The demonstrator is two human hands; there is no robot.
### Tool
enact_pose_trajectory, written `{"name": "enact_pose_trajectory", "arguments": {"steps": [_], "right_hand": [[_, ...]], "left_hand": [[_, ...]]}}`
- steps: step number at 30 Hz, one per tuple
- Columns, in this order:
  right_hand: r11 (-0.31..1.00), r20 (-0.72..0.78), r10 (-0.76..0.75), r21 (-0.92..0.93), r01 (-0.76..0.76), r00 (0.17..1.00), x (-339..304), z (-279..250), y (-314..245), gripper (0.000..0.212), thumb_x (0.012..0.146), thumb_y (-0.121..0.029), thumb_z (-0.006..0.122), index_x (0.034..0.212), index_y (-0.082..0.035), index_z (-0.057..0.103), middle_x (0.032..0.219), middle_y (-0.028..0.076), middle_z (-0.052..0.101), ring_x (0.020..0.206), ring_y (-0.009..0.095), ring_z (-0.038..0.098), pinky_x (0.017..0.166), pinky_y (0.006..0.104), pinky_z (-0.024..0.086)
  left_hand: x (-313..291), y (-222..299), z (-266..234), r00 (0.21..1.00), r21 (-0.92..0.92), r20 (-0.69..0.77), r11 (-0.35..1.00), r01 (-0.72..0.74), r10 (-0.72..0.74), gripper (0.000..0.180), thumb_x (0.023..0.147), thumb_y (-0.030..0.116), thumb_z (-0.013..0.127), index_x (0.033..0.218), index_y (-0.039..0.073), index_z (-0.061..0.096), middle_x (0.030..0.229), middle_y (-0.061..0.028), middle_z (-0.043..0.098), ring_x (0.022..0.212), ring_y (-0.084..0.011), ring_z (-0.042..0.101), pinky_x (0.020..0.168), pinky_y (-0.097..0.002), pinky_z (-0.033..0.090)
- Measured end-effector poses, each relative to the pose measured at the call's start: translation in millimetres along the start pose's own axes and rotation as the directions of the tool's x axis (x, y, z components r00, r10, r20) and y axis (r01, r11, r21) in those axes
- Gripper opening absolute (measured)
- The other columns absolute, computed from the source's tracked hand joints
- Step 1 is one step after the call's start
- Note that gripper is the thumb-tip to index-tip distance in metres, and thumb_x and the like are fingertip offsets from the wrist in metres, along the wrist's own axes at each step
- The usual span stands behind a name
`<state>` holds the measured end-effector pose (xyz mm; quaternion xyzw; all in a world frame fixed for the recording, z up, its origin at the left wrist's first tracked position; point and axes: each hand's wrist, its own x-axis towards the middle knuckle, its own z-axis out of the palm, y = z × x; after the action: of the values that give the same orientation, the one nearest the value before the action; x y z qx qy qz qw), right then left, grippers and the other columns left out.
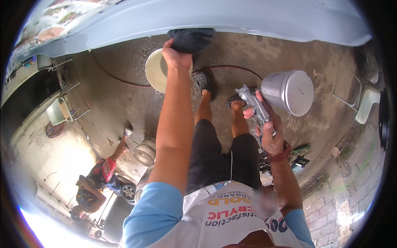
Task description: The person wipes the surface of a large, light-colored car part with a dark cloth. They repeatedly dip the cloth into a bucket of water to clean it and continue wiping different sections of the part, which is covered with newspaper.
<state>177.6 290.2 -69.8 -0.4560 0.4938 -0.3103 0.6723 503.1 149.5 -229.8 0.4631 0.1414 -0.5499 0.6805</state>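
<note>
A dark cloth [191, 40] is bunched in my left hand [178, 58], at the lower edge of a pale blue-grey painted panel [215, 17]. Whether the cloth presses on the panel I cannot tell. My right hand [271, 134] is wrapped around the handle of a metal spray gun [255, 105], its nozzle end turned up and to the left. A large silver cup [288, 91] is fixed to the gun and lies tilted to its right.
A cream bucket [155, 71] stands on the wet floor below my left wrist. A reddish hose [235, 67] runs behind my feet. Metal-framed chairs [367, 105] are at far right and left. Another person [93, 182] is at lower left, near a wheel [128, 191].
</note>
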Motion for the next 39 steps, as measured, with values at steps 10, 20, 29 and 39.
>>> {"name": "enact_pose_trajectory", "arguments": {"steps": [10, 20, 29, 39], "right_hand": [[0.994, 0.147, -0.014, -0.104, 0.03, 0.989, 53, 121, -20, 0.075, 0.11, -0.055, 0.048, 0.157, 0.003, 0.05, 0.113, 0.01, 0.075, 0.106, 0.02, 0.071, 0.099, 0.0396, 0.054], [0.973, 0.275, -0.01, -0.219, 0.073, 0.961, 99, 204, -20, 0.083, 0.108, -0.063, 0.048, 0.159, 0.002, 0.048, 0.111, 0.008, 0.076, 0.113, 0.019, 0.069, 0.107, 0.0398, 0.05], [0.985, 0.329, 0.007, -0.166, 0.051, 0.944, 80, 166, -12, 0.066, 0.109, -0.043, 0.06, 0.154, 0.004, 0.051, 0.16, 0.017, 0.054, 0.12, 0.019, 0.068, 0.11, 0.0373, 0.049], [0.98, 0.09, -0.116, -0.152, 0.128, 0.989, 22, 43, 4, 0.071, 0.111, -0.049, 0.053, 0.158, 0.003, 0.047, 0.157, 0.017, 0.057, 0.114, 0.019, 0.07, 0.108, 0.0393, 0.05]], "left_hand": [[95, 204, -79, 0.982, 0.134, -0.132, 0.984, -0.12, 0.138, 0.047, 0.099, 0.023, 0.044, 0.132, -0.006, 0.061, 0.139, -0.0234, 0.065, 0.128, -0.0416, 0.062, 0.117, -0.0621, 0.043], [126, 305, -106, 0.935, 0.203, -0.062, 0.921, -0.331, 0.35, 0.048, 0.104, 0.011, 0.043, 0.151, 0.001, 0.047, 0.158, -0.0192, 0.052, 0.145, -0.0423, 0.05, 0.127, -0.0658, 0.031], [54, 140, -64, 0.994, -0.065, 0.065, 0.994, 0.092, -0.088, 0.045, 0.104, 0.014, 0.048, 0.147, 0.001, 0.055, 0.152, -0.0186, 0.059, 0.143, -0.0393, 0.052, 0.127, -0.0591, 0.033], [-28, -44, 18, 0.959, 0.045, 0.14, 0.969, 0.243, -0.247, 0.042, 0.105, 0.013, 0.045, 0.145, 0.001, 0.053, 0.151, -0.0178, 0.059, 0.143, -0.0385, 0.052, 0.126, -0.0588, 0.034]]}}
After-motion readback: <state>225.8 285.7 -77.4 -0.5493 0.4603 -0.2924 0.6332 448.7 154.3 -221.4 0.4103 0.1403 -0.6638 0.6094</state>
